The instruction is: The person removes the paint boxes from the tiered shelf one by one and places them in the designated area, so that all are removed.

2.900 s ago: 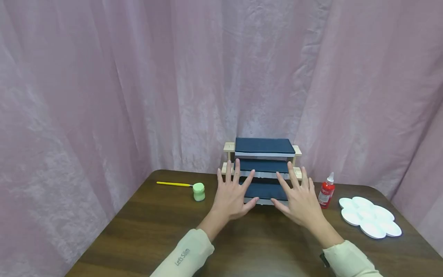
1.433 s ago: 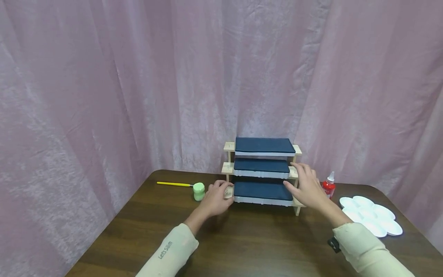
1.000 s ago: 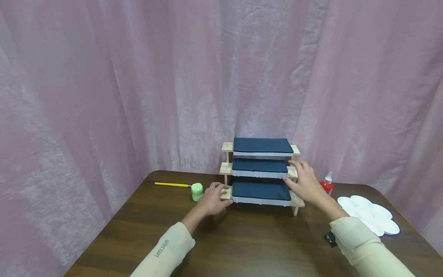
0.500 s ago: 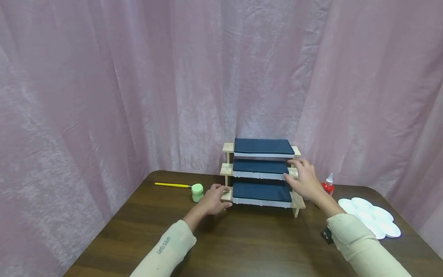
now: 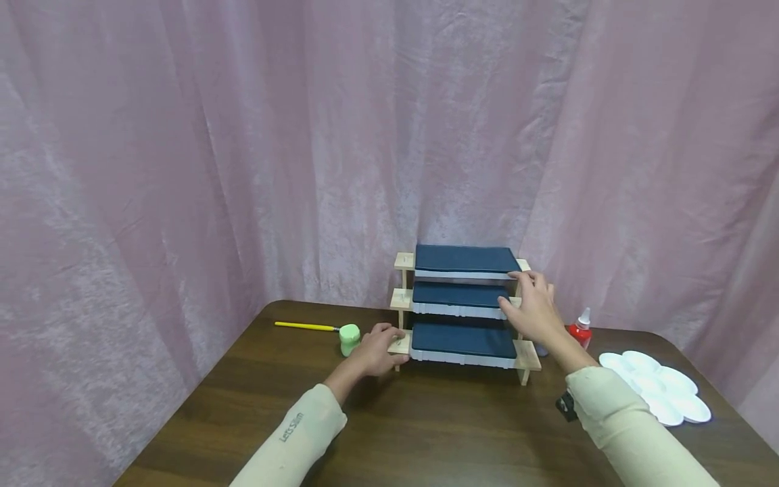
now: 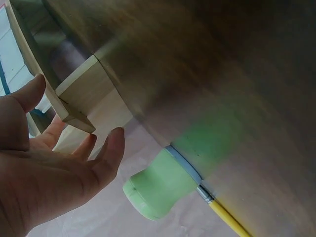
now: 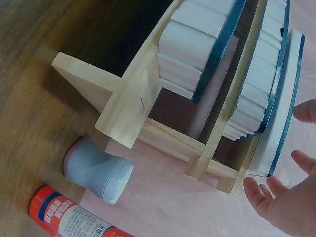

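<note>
A three-tier wooden stand [image 5: 527, 356] bears a white box with a dark blue lid on each step: the top box [image 5: 465, 258], the middle box [image 5: 459, 295] and the bottom box [image 5: 462, 338]. My left hand [image 5: 372, 352] holds the left end of the lowest step, thumb at its front edge and fingers beyond it. In the left wrist view, the step's end [image 6: 76, 117] lies between thumb and fingers. My right hand [image 5: 533, 310] is raised at the stand's right side, fingers spread beside the top box. The right wrist view shows its fingers [image 7: 256, 195] apart from that box.
A light green jar [image 5: 349, 338] and a yellow-handled brush [image 5: 304, 326] lie left of the stand. To the right are a red bottle [image 5: 581, 331] with a white nozzle, a greyish jar [image 7: 96, 168] and a white flower-shaped palette [image 5: 654, 385]. A pink curtain [image 5: 341, 135] hangs behind the table.
Both hands came down from spread in front of the stand to its sides. My left hand took the lowest step's end; my right hand lately rose from the middle toward the top tier.
</note>
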A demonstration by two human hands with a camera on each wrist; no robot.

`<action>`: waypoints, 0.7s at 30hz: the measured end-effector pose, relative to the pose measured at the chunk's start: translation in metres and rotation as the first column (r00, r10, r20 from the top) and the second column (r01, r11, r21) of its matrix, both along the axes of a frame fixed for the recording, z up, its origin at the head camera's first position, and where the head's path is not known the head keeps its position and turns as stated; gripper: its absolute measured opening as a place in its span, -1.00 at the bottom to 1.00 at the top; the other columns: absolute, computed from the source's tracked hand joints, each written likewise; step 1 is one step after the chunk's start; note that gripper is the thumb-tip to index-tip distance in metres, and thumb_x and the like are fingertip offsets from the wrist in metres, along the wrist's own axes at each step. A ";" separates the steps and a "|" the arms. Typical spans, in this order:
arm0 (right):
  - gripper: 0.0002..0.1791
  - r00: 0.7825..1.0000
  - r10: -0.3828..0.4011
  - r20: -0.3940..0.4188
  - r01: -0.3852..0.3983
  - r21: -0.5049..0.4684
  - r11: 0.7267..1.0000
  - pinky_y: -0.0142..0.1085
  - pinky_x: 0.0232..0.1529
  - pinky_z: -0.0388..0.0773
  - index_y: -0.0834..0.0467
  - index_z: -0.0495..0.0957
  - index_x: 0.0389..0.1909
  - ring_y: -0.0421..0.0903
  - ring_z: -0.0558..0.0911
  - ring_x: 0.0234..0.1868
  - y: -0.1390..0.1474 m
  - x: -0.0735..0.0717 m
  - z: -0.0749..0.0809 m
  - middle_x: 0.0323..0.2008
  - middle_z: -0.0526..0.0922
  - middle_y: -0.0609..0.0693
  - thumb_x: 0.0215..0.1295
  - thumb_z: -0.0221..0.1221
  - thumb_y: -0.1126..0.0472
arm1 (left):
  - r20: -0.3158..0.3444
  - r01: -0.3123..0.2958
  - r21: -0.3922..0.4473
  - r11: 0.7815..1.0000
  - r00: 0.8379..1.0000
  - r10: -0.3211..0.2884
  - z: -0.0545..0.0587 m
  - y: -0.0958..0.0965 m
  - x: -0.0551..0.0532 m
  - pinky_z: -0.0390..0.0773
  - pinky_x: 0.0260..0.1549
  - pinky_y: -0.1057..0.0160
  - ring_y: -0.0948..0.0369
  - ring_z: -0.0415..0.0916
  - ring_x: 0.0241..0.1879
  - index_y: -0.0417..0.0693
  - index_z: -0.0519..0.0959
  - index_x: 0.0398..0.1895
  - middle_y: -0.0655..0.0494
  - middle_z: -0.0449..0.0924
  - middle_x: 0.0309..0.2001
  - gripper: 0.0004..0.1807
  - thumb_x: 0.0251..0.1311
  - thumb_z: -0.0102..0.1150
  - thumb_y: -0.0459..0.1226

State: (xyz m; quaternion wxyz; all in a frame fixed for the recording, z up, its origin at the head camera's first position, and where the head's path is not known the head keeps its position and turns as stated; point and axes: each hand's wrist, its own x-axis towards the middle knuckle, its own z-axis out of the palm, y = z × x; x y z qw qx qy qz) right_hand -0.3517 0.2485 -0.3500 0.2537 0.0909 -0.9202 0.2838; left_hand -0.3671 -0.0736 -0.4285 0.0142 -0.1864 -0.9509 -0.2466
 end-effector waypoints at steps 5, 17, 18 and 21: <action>-0.32 0.999 -0.020 0.034 0.021 -0.018 1.000 0.27 0.03 0.29 0.22 0.23 0.39 0.34 0.15 0.22 0.001 -0.004 0.002 0.35 0.13 0.41 0.30 0.18 0.12 | -0.017 0.014 -0.001 1.000 1.000 -0.014 -0.001 0.001 -0.001 0.40 0.08 -0.19 -0.27 0.34 0.18 0.04 0.51 0.23 -0.15 0.22 0.42 -0.48 0.23 0.31 -0.04; -0.30 0.998 -0.024 0.057 0.026 -0.042 0.999 0.28 0.07 0.17 0.26 0.19 0.42 0.41 0.08 0.25 0.003 -0.007 0.006 0.36 0.10 0.47 0.31 0.17 0.13 | -0.038 0.104 0.034 0.994 0.994 -0.103 0.000 0.002 -0.004 0.25 0.23 -0.16 -0.11 0.32 0.31 -0.12 0.51 0.19 -0.23 0.34 0.35 -0.50 0.24 0.31 -0.11; -0.30 0.998 -0.022 0.057 0.025 -0.043 0.999 0.28 0.06 0.16 0.26 0.20 0.41 0.41 0.08 0.25 0.004 -0.008 0.006 0.35 0.10 0.47 0.31 0.17 0.13 | -0.042 0.107 0.028 0.994 0.994 -0.105 0.000 0.002 -0.004 0.26 0.22 -0.16 -0.10 0.32 0.30 -0.12 0.51 0.19 -0.22 0.35 0.34 -0.50 0.23 0.32 -0.11; -0.30 0.998 -0.024 0.058 0.027 -0.044 0.999 0.26 0.05 0.15 0.27 0.21 0.41 0.41 0.09 0.23 0.005 -0.010 0.006 0.34 0.12 0.47 0.31 0.17 0.13 | -0.044 0.105 0.010 0.994 0.994 -0.104 0.000 0.002 -0.005 0.28 0.21 -0.14 -0.09 0.35 0.28 -0.11 0.51 0.19 -0.18 0.38 0.32 -0.49 0.23 0.33 -0.12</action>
